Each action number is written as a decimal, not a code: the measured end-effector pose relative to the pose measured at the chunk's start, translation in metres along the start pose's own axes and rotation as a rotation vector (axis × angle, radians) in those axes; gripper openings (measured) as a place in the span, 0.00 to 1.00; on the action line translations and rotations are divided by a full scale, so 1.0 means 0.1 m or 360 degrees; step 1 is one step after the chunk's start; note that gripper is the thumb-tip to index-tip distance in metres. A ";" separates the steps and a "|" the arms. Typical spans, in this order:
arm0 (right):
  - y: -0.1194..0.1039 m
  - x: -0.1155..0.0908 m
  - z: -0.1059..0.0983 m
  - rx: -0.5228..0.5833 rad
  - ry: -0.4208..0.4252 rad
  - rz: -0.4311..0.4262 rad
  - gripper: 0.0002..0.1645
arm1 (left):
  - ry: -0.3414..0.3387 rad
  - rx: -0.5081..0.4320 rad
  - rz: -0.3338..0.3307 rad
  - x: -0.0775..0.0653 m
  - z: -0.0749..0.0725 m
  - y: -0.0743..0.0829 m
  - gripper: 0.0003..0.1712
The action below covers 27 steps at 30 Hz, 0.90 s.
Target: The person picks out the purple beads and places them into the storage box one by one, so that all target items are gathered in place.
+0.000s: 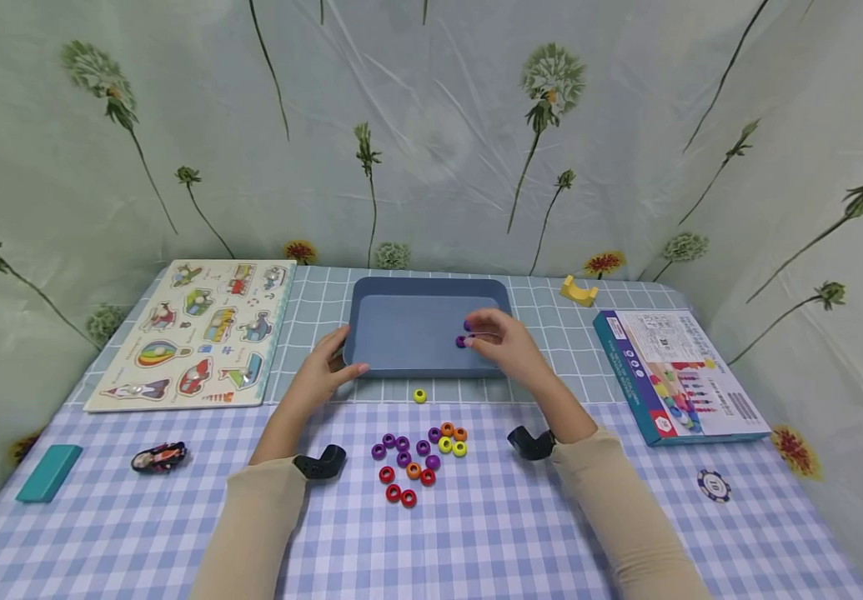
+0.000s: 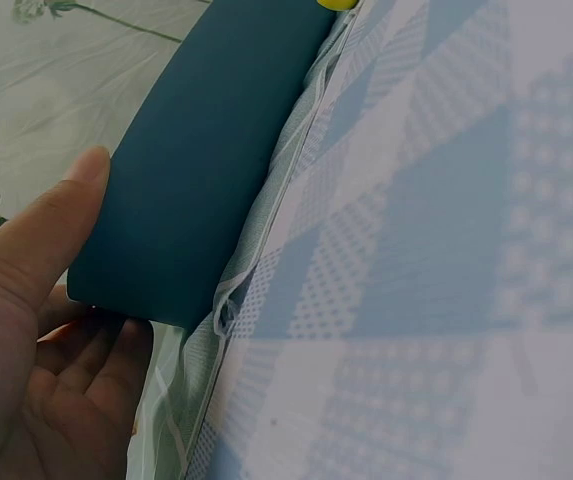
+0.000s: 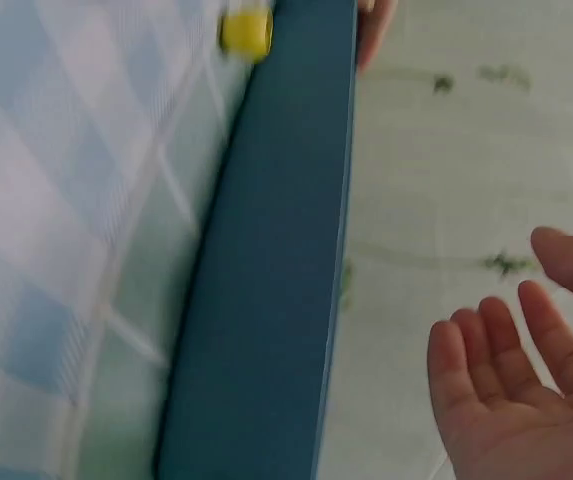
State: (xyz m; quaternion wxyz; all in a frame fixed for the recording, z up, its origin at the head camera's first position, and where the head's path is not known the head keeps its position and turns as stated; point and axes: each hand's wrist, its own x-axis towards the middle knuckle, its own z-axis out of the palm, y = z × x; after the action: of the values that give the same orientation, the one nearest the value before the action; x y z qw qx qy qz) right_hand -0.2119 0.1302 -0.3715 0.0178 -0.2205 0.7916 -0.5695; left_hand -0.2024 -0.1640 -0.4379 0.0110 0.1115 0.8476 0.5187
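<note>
A blue-grey tray (image 1: 431,371) stands on the table, its left front corner gripped by my left hand (image 1: 318,367). In the left wrist view the thumb (image 2: 88,170) lies at the rim and the other fingers curl round the end wall. Over the right part of the tray is my right hand (image 1: 502,342), with purple beads (image 1: 461,342) right at its fingertips. The right wrist view shows that hand (image 3: 516,380) with thumb and fingers apart, beside the tray's wall (image 3: 266,260), and no bead between them.
A yellow bead (image 1: 419,396) lies just before the tray. Nearer are several purple, orange, yellow and red beads (image 1: 408,498). Left are a puzzle board (image 1: 198,333), teal block (image 1: 50,472) and small figure (image 1: 159,457); right, a box (image 1: 682,375), poker chip (image 1: 714,485) and yellow piece (image 1: 578,292).
</note>
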 end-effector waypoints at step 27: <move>0.21 -0.54 0.58 -0.0748 -0.0868 -0.0174 0.16 | -0.0005 0.0015 -0.0022 0.00 0.00 0.01 0.48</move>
State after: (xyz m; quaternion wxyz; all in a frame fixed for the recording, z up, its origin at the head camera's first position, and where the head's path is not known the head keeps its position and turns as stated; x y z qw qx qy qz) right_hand -0.1541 0.1039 -0.4230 0.1466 -0.4042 0.8542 -0.2925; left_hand -0.2025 -0.1635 -0.4370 0.0155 0.1064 0.8508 0.5143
